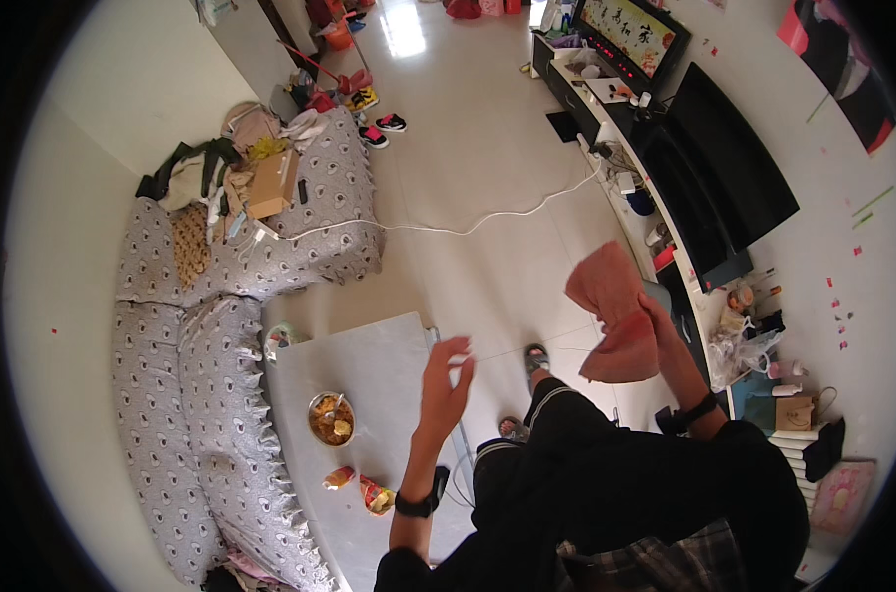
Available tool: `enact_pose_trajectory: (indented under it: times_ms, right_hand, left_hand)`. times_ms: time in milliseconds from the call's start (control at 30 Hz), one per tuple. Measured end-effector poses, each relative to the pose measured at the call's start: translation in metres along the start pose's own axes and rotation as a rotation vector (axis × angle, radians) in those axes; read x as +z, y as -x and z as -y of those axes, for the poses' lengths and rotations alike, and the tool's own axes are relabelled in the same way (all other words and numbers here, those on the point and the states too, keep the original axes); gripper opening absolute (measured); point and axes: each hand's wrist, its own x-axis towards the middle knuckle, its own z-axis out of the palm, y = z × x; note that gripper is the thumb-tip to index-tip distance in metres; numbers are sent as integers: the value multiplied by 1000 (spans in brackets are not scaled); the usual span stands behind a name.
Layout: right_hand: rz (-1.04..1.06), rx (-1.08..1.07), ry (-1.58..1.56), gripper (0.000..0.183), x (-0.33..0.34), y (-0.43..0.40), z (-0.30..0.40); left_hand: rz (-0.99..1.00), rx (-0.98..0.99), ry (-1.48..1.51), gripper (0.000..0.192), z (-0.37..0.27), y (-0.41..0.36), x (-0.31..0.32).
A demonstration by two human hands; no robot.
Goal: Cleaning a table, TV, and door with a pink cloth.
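Note:
A reddish-pink cloth [616,320] hangs from my right hand [658,325], pinched near its middle so that both ends fan out. It is held in the air beside the long TV cabinet. My left hand [448,385] is raised over the right edge of the grey table [388,385], fingers apart and curled a little, with nothing in it. On the table stand a metal bowl of food with a spoon [331,419], a small bottle [338,478] and an opened red snack bag [377,494]. The bag is close to my left wrist.
A white cable [462,232] crosses the tiled floor from the patterned sofa [322,244] to the TV cabinet [677,274]. A cardboard box [273,183] and clothes lie on the sofa. A black television [721,170] stands at right. Sneakers [383,130] sit on the floor farther off.

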Motion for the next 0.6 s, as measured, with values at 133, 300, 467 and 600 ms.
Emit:
enact_pose_trajectory:
  times_ms: [133, 300, 467, 600]
  right_hand:
    - [43, -647, 470, 62, 93, 21, 6]
    - [-134, -1466, 1284, 60, 182, 42, 12]
    - [33, -1491, 1373, 63, 183, 51, 34]
    - [181, -1078, 843, 63, 168, 53, 59]
  left_hand:
    - [219, 2, 355, 46, -85, -41, 38]
    - [142, 116, 640, 48, -122, -49, 57]
    - [-118, 104, 609, 46, -120, -53, 68]
    - [46, 94, 623, 44, -122, -56, 55]
